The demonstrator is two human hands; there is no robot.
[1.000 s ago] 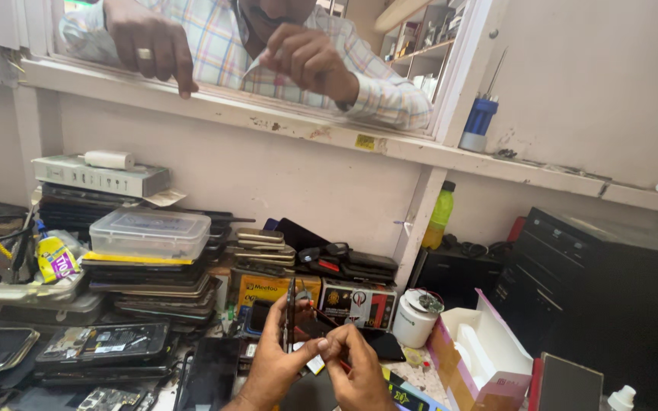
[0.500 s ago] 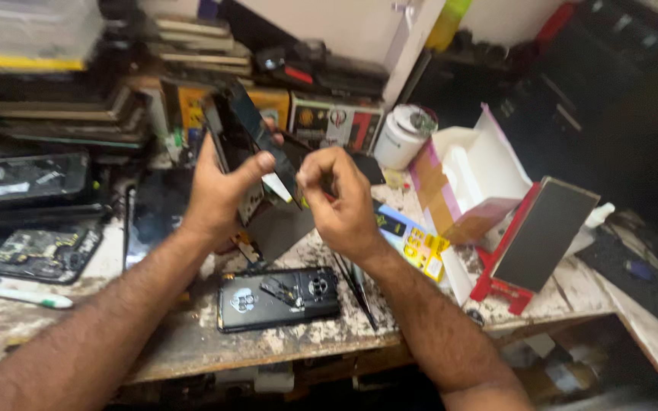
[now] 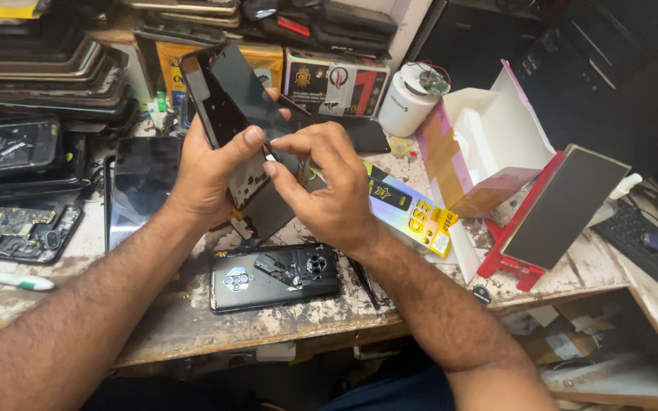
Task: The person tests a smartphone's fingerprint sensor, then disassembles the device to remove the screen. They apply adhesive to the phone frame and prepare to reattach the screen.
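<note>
I have the left hand [image 3: 207, 171] clamped around a dark phone screen panel [image 3: 226, 114], thumb pressed over its front edge and the panel tilted up off the bench, while the right hand [image 3: 329, 186] meets it just beside that thumb, its fingers pinched together on something small at the panel's lower edge; whether that is a tab, a film corner or a thin tool I cannot tell, since the fingertips cover it. I judge this to be the stage of working at the panel's edge, with both hands close together above the bench. What comes next, as I read it, calls for a steady left grip so the panel does not flex and a small, controlled pull or pry from the right pinch. Directly below the hands lies an opened phone body [image 3: 276, 278], its back up and inner parts exposed, and a dark tablet [image 3: 142, 183] lies flat near the left wrist. The worn workbench [image 3: 184, 323] is stained and crowded: a bare circuit board [image 3: 13, 228] at the left, stacked old devices [image 3: 36, 65] behind it, a yellow packet [image 3: 413, 209] beside the right hand, an open white box [image 3: 489, 141], a red-edged box lid [image 3: 561, 209] leaning at the right, and a white cup [image 3: 405, 103] near the back wall.
</note>
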